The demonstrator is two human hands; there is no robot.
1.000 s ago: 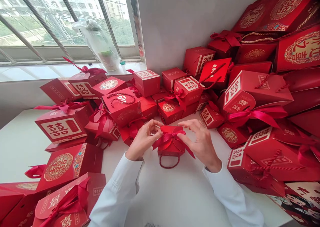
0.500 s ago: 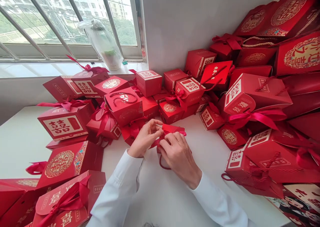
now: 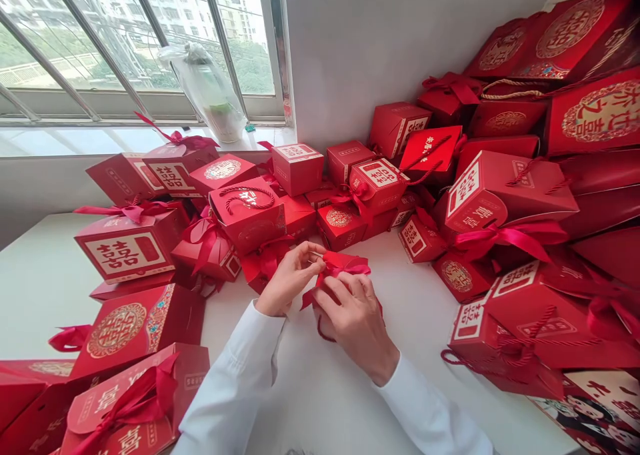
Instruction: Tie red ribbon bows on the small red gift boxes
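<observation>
A small red gift box (image 3: pixel 333 257) stands on the white table in front of me, largely covered by my hands. A glossy red ribbon (image 3: pixel 353 266) is tied across its top, and one ribbon tail (image 3: pixel 309 299) hangs at its left. My left hand (image 3: pixel 287 278) pinches the ribbon at the box's upper left with thumb and forefinger. Bent over the near side of the box is my right hand (image 3: pixel 357 318), its fingers curled against the box just below the bow. A dark red cord handle (image 3: pixel 325 335) loops out beneath the right hand.
Many red gift boxes surround the work spot: a left stack (image 3: pixel 123 251), a back row (image 3: pixel 297 168) and a high right pile (image 3: pixel 515 188). A bagged cup (image 3: pixel 220 111) stands on the sill by the barred window. The white table (image 3: pixel 305 401) extends toward me.
My right fingers have loosened and spread slightly over the box, uncovering more of the bow and the left ribbon tail. The left hand stays nearly in place.
</observation>
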